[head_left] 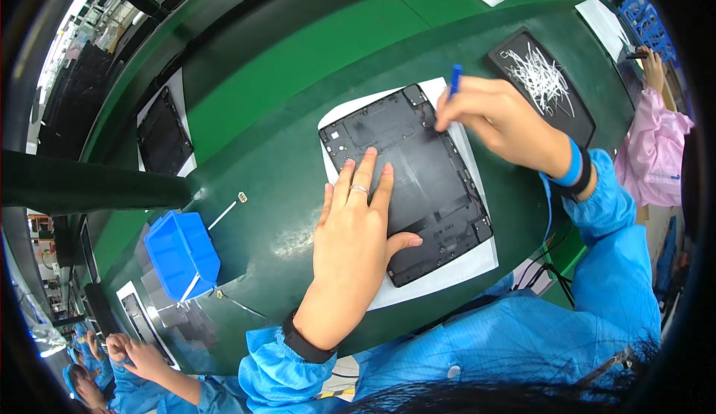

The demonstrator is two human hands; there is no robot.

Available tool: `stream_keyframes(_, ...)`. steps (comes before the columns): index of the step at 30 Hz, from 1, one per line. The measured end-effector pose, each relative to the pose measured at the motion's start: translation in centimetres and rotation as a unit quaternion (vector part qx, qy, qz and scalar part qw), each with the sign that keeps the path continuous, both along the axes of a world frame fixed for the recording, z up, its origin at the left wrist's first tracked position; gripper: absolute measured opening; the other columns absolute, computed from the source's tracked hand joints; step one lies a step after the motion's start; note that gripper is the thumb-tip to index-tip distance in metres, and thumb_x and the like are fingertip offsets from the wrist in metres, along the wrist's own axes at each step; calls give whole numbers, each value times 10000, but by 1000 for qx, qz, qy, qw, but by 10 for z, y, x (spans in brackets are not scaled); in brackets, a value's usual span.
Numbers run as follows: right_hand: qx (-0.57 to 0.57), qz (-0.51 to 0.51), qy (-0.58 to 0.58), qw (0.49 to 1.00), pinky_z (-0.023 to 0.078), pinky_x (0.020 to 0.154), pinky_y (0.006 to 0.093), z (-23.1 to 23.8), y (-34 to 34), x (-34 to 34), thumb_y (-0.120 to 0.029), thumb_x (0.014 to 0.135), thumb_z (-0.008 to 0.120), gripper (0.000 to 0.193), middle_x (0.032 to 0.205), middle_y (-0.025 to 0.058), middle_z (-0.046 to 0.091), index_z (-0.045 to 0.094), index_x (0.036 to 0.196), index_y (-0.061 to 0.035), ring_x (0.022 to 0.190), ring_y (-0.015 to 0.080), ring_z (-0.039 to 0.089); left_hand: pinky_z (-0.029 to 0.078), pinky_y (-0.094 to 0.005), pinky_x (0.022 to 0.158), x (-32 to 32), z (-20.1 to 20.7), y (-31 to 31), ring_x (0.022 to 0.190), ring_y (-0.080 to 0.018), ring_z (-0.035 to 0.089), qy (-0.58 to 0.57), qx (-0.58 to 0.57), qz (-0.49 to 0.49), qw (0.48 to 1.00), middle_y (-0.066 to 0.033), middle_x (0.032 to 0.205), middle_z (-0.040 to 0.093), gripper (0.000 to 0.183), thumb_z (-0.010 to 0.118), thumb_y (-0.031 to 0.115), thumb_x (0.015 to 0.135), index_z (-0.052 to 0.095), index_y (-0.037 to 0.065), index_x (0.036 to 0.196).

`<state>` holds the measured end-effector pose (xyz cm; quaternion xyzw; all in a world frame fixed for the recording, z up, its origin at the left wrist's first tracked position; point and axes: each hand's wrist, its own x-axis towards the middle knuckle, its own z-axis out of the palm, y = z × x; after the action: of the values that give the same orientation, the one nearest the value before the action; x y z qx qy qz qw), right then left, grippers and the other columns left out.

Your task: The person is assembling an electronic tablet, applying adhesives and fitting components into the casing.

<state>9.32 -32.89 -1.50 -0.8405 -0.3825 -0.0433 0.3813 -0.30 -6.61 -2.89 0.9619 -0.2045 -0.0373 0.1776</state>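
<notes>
Left hand (356, 224) flat, fingers spread, pressing on black panel (410, 183). Panel lies on white sheet (447, 272), centre of green table (298, 63). Right hand (496, 119) at two o'clock of panel, fingers pinched round blue tool (455, 80), tip at panel's top edge. Blue bin (181, 253) at nine o'clock. Tray (543, 86) with white scraps at one o'clock.
</notes>
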Motion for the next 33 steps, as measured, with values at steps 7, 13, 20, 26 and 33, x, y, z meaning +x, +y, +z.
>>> stream_keyframes(7,-25,12,34,999,557,830,424,-5,-9,-29,119,870,633,182,1051,116,689,705,959,-23,982,357,688,445,-534,1191,0,2,-1,1477,-392,452,25,-15,-13,999,-153,1634,429,932,893,415,696,570,26,1480)
stream_keyframes(13,-50,35,89,994,558,837,414,4,-20,-52,129,848,636,191,1058,126,675,706,954,-13,964,351,684,457,-561,1172,-1,0,0,1469,-408,453,21,-31,-10,999,-158,1630,429,930,897,396,690,568,17,1473)
stream_keyframes(20,-28,66,123,990,574,803,401,4,-32,-76,147,812,663,221,1071,132,676,715,959,-10,939,337,695,459,-565,1170,-2,0,-2,1468,-410,452,24,-38,-9,999,-158,1626,432,928,901,381,683,570,9,1467)
stream_keyframes(26,-41,105,139,984,586,763,399,7,-41,-93,127,753,671,257,1101,117,680,720,944,-37,929,322,713,452,-565,1177,0,-2,-1,1478,-408,442,21,-47,-7,999,-159,1630,428,925,898,375,689,566,6,1470)
stream_keyframes(33,-59,175,256,949,598,804,398,23,-32,-81,123,836,648,178,1021,120,726,742,872,-23,971,317,725,424,-564,1199,-6,-9,6,1493,-416,419,10,-65,-1,998,-174,1644,401,960,914,353,695,526,-4,1497)
